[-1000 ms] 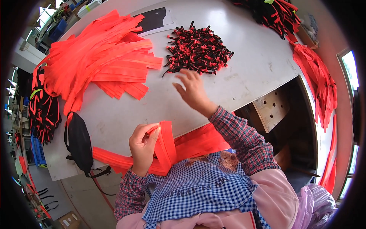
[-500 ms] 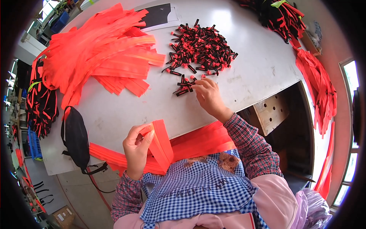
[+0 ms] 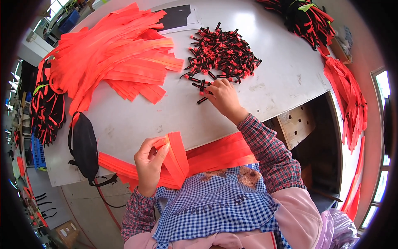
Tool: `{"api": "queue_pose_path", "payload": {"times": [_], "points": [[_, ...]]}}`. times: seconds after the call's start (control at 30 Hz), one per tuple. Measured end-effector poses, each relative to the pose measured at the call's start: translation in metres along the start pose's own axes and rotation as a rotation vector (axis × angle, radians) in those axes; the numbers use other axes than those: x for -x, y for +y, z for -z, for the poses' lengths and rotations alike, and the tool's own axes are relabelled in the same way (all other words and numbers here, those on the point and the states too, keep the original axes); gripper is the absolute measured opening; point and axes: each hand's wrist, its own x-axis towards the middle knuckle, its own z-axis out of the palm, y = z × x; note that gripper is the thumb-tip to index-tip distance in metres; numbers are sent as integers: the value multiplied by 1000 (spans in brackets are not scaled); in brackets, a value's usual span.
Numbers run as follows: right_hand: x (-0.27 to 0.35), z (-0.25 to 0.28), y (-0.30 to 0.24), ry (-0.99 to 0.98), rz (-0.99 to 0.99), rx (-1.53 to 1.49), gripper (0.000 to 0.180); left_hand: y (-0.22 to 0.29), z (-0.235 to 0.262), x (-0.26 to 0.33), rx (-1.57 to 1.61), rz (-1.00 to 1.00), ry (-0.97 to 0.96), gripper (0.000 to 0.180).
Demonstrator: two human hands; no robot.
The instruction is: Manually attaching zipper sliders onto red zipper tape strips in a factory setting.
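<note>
My left hand (image 3: 150, 166) pinches the folded-up end of a bright red-orange zipper strip (image 3: 178, 151) between thumb and fingers, near the table's front edge. More red strips (image 3: 222, 151) run across my lap, over a blue checked apron (image 3: 224, 203). Farther off, my right hand (image 3: 226, 99) rests on the table with its fingertips drawn together at a few loose black-and-red zipper pulls (image 3: 202, 86). One pull seems to be between the fingertips, largely covered by them. Just beyond lies a big heap of the same pulls (image 3: 224, 54).
A large pile of red-orange zipper strips (image 3: 112, 62) covers the table's left side. A black pouch (image 3: 85, 145) hangs at the left edge. Black-and-red bundles (image 3: 47, 108) lie beyond it. At right, red strips (image 3: 346, 95) drape beside an open compartment with a holed wooden board (image 3: 296, 124).
My right fingers have closed in on the small group of pulls, shifting some of them. The left hand keeps its pinch on the zipper strip. The view has shifted slightly.
</note>
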Motion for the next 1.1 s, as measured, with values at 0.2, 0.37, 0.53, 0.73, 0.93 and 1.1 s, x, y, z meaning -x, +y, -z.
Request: {"api": "queue_pose_path", "payload": {"times": [0.2, 0.37, 0.53, 0.73, 0.93, 1.1], "points": [[-7, 0, 5, -96, -64, -18, 15, 3, -4, 0, 50, -3, -28, 18], [-10, 51, -24, -30, -115, -441, 9, 8, 4, 2, 28, -21, -17, 19], [17, 109, -75, -136, -204, -1196, 13, 14, 2, -4, 1, -110, -7, 19], [36, 129, -124, -415, -305, -1653, 20, 31, -14, 1, -43, -229, -63, 19], [30, 123, -150, -380, -232, -1393, 25, 35, -18, 11, -152, -353, -45, 18], [29, 120, -148, -400, -193, -1311, 23, 36, -15, 11, -190, -345, -28, 16]]}}
